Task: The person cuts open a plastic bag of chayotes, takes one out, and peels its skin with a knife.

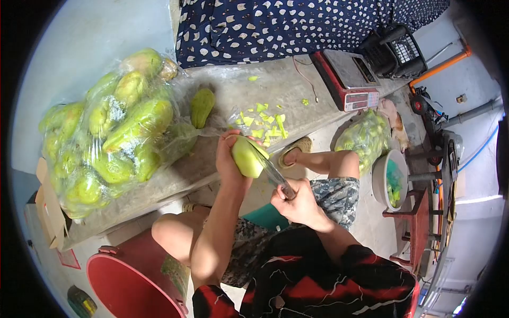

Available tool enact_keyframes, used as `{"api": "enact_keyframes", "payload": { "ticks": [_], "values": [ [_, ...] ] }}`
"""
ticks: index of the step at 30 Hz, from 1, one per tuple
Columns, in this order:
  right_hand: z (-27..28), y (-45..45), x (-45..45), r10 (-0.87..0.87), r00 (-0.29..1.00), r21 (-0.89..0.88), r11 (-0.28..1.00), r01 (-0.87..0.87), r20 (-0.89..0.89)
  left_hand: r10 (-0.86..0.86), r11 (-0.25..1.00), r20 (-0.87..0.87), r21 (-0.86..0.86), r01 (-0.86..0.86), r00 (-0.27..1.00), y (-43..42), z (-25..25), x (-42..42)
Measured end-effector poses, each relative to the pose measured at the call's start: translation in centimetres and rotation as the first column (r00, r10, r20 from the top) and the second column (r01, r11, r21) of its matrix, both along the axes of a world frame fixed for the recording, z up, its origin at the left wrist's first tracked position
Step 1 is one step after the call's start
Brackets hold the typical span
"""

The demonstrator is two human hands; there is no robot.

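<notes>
On my feed, the left hand (229, 158) clamps the pale-green fruit (247, 159), the right hand (303, 204) grips the knife (278, 179): keep it flat, shallow!

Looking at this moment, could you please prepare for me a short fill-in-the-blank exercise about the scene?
The bare left hand holds the oblong, pale green fruit; the long, grey metal knife is in the bare ____ hand.
The big, round plastic bucket at lower left is coloured ____.
The dark blue cloth at the top bears small shapes coloured ____.
Missing words: right; red; white.
</notes>
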State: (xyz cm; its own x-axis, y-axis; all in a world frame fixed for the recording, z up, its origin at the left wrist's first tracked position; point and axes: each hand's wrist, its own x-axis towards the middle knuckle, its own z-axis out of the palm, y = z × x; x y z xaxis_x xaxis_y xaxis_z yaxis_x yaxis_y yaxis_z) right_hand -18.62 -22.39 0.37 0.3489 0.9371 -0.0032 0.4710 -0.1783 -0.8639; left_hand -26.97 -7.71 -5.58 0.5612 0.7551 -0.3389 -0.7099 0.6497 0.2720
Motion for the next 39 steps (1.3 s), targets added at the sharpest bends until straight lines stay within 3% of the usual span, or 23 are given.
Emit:
{"api": "enact_keyframes", "payload": {
  "ticks": [3, 5, 9, 13, 15, 16, 18, 20, 22, 25, 27, 28, 30, 31, 33, 34, 36, 38, 39],
  "values": [
    [-0.1, 0.2, 0.1, 0.003, 1.000, 0.005, 1.000, -0.003, 0.016, -0.057, 0.990, 0.068, -0.125, 0.065, 0.996, -0.4, 0.3, 0.2],
    [-0.5, 0.2, 0.0, 0.011, 0.999, -0.003, 1.000, -0.011, 0.047, -0.036, 0.997, 0.044, -0.072, 0.039, 0.998, -0.4, -0.2, 0.1],
    [-0.9, 0.1, 0.0, -0.011, 0.999, 0.028, 1.000, 0.013, -0.050, 0.012, 0.998, -0.035, 0.054, -0.010, 0.999, -0.2, 0.4, 0.0],
    [-1.1, 0.2, 0.2, -0.052, 0.997, -0.015, 0.999, 0.051, -0.056, -0.024, 0.999, 0.016, -0.033, 0.024, 1.000, -0.3, 0.7, 0.2],
    [-1.3, 0.2, 0.3, -0.066, 0.996, -0.025, 0.998, 0.065, -0.060, 0.114, 0.979, -0.188, 0.190, -0.078, 0.976, -0.4, 1.2, 0.2],
    [-1.4, 0.2, 0.3, -0.063, 0.995, -0.027, 0.998, 0.062, -0.071, 0.115, 0.978, -0.186, 0.193, -0.079, 0.976, -0.3, 1.1, 0.2],
    [-1.3, 0.3, 0.3, -0.063, 0.995, -0.032, 0.998, 0.060, -0.083, -0.009, 1.000, -0.014, 0.004, 0.009, 1.000, -0.4, 0.4, 0.4],
    [-1.0, 0.7, 0.2, -0.058, 0.998, -0.016, 0.998, 0.058, 0.022, 0.008, 0.999, -0.026, -0.046, -0.009, 1.000, -0.9, -1.1, 1.0],
    [-1.5, 0.8, 0.6, -0.067, 0.997, -0.030, 0.997, 0.066, -0.032, 0.036, 0.995, -0.038, -0.093, -0.040, 0.999, -0.8, -2.2, 1.3],
    [-1.6, 0.2, 0.9, -0.057, 0.990, -0.038, 0.998, 0.053, -0.126, 0.095, 0.995, -0.110, 0.013, -0.094, 0.989, -0.7, -2.0, 0.9],
    [0.1, -0.2, 1.6, 0.017, 0.989, -0.035, 0.999, -0.022, -0.150, -0.063, 0.990, -0.044, 0.127, 0.068, 0.997, -0.3, -0.8, -0.5],
    [1.2, -0.4, 2.1, 0.089, 0.959, 0.006, 0.996, -0.090, -0.268, -0.061, 0.990, -0.047, 0.127, 0.066, 0.997, 0.1, 0.0, -1.2],
    [2.5, -0.9, 2.7, 0.131, 0.921, -0.068, 0.984, -0.167, -0.367, -0.237, 0.914, 0.022, 0.345, 0.215, 0.971, 0.9, 0.9, -2.7],
    [2.3, -1.2, 3.0, 0.129, 0.922, -0.070, 0.984, -0.166, -0.365, -0.349, 0.883, 0.127, 0.376, 0.281, 0.928, 1.1, 0.4, -2.9],
    [1.7, -1.5, 3.4, 0.095, 0.837, -0.013, 0.993, -0.121, -0.539, -0.371, 0.832, 0.061, 0.465, 0.302, 0.927, 0.9, 1.3, -3.5],
    [1.7, -1.4, 3.4, 0.097, 0.837, -0.013, 0.992, -0.124, -0.539, -0.384, 0.771, -0.012, 0.546, 0.328, 0.923, 0.8, 1.9, -3.9],
    [1.9, -1.4, 3.2, 0.150, 0.882, 0.101, 0.988, -0.117, -0.447, -0.359, 0.776, -0.070, 0.531, 0.339, 0.931, 0.1, 2.5, -3.8],
    [0.8, -1.9, 2.8, 0.117, 0.838, 0.096, 0.992, -0.078, -0.533, -0.337, 0.781, -0.125, 0.517, 0.351, 0.933, -0.9, 2.8, -3.1],
    [0.5, -1.7, 2.3, 0.122, 0.807, 0.164, 0.986, -0.032, -0.578, -0.325, 0.832, -0.044, 0.461, 0.308, 0.945, -1.5, 2.9, -2.6]
  ]
}}
